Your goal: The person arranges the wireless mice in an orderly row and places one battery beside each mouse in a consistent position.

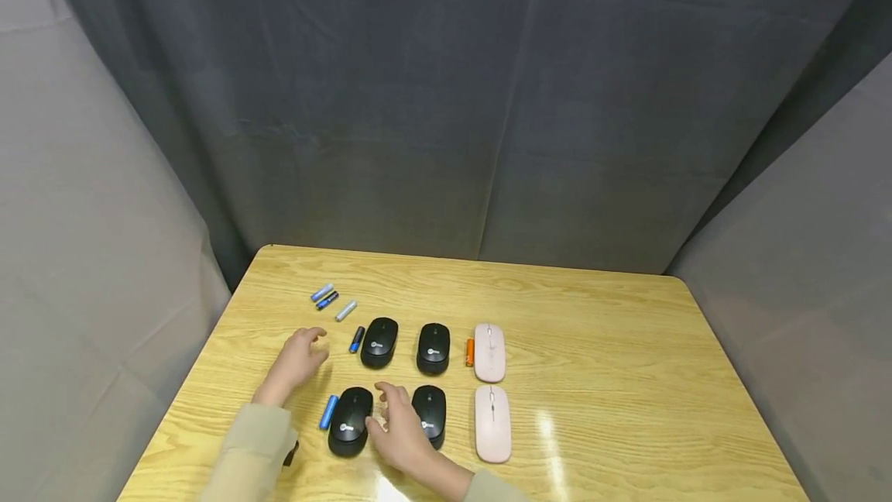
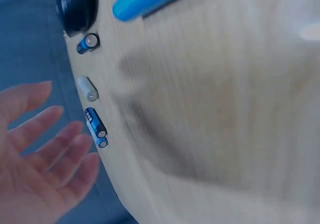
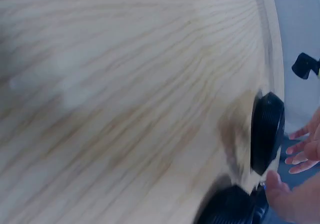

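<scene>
Left hand (image 1: 298, 359) and right hand (image 1: 403, 432) above the counter (image 1: 613, 378)

Six computer mice stand in two rows of three, with batteries beside and beyond them. The left hand is at the left of the rows, its grip wide, fingers parted and lightly bent, holding nothing; nearest it are the dark battery (image 1: 357, 339), just beside the far left black mouse (image 1: 379, 342), and the blue battery (image 1: 329, 412), just beside the near left black mouse (image 1: 351, 421). The right hand lies between the near left black mouse and the near middle black mouse (image 1: 428, 413), partly covering the latter in the head view. Its grip is loosely parted, with nothing visible between thumb and fingers; whether the thumb touches the near left black mouse cannot be told. The far middle black mouse (image 1: 433, 348) stands beyond. To the right are the far pink mouse (image 1: 490, 352), with the orange battery (image 1: 470, 352) along its left side, and the near pink mouse (image 1: 492, 424). Toward the far left corner, the pale-blue battery (image 1: 322, 292) and blue-and-black battery (image 1: 327, 300) lie side by side, the silver battery (image 1: 346, 311) near them
</scene>
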The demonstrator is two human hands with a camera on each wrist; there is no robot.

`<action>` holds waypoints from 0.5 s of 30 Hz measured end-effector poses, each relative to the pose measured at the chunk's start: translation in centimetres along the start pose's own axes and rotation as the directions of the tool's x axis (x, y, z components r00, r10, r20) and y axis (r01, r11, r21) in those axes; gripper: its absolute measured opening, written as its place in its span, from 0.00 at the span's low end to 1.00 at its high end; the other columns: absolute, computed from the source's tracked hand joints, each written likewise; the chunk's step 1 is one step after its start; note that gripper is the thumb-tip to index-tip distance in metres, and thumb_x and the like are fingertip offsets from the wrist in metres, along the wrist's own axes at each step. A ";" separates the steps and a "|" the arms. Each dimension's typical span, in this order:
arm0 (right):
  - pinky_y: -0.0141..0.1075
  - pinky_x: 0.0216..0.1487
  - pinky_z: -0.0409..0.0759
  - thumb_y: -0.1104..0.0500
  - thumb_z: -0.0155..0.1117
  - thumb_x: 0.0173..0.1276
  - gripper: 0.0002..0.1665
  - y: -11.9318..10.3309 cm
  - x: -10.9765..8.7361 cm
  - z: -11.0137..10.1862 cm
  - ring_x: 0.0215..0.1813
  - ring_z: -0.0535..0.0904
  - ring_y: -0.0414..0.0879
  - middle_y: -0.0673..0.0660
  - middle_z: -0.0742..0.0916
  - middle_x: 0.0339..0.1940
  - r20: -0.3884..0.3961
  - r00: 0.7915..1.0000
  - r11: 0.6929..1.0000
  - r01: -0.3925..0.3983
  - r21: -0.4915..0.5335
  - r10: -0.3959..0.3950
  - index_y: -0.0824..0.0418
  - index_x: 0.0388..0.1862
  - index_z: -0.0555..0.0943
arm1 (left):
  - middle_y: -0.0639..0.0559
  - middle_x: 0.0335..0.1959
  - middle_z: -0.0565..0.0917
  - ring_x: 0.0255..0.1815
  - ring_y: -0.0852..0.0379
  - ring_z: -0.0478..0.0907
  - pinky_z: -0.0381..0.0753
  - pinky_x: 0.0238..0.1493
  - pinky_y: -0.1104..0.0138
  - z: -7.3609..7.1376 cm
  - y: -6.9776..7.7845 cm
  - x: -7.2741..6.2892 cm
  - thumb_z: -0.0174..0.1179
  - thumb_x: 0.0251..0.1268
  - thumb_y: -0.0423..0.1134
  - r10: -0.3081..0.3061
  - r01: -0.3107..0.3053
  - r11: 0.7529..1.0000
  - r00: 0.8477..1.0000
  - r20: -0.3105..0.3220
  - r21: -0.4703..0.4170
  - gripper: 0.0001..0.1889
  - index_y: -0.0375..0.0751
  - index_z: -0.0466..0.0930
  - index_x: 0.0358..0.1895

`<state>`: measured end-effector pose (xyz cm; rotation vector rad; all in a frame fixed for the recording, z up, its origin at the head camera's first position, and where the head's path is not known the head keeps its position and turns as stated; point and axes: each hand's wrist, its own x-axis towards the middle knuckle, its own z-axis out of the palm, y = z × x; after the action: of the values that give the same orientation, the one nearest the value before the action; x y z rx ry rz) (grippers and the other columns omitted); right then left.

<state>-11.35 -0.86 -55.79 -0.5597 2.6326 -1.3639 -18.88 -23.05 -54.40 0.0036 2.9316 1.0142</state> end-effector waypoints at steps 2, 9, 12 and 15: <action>0.30 0.36 0.74 0.63 0.61 0.59 0.26 0.2 -0.2 -0.8 0.39 0.75 0.46 0.57 0.75 0.45 -0.037 0.996 0.996 0.077 -0.054 -0.080 0.64 0.57 0.69 | 0.32 0.50 0.73 0.52 0.36 0.69 0.71 0.50 0.48 0.0 0.0 1.3 0.56 0.59 0.32 0.013 -0.013 1.000 1.000 -0.028 0.021 0.20 0.27 0.70 0.55; 0.38 0.46 0.77 0.62 0.62 0.59 0.20 1.9 -0.8 -4.4 0.47 0.75 0.47 0.53 0.76 0.45 -0.135 0.975 0.960 0.140 -0.241 -0.176 0.59 0.51 0.74 | 0.32 0.57 0.69 0.59 0.34 0.64 0.65 0.58 0.47 0.3 0.2 5.0 0.57 0.59 0.31 0.101 -0.090 0.989 0.991 -0.091 0.114 0.21 0.29 0.70 0.56; 0.42 0.48 0.76 0.62 0.64 0.58 0.19 3.3 -1.1 -6.0 0.49 0.75 0.48 0.53 0.77 0.45 -0.205 0.965 0.954 0.099 -0.282 -0.161 0.59 0.50 0.75 | 0.31 0.58 0.69 0.62 0.34 0.62 0.63 0.60 0.48 0.8 0.2 6.2 0.58 0.60 0.32 0.130 -0.116 0.982 0.988 -0.089 0.147 0.21 0.28 0.70 0.56; 0.44 0.47 0.75 0.64 0.67 0.54 0.20 5.1 -1.6 -7.4 0.48 0.75 0.49 0.54 0.78 0.44 -0.301 0.943 0.953 0.048 -0.299 -0.141 0.60 0.48 0.76 | 0.30 0.57 0.70 0.61 0.35 0.63 0.63 0.60 0.49 1.3 0.2 7.2 0.58 0.59 0.31 0.149 -0.137 0.976 0.987 -0.059 0.169 0.20 0.28 0.71 0.55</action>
<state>-13.29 8.01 -55.67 -0.5444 3.1393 -1.1878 -26.02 -21.96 -55.59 0.1900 3.1100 0.7986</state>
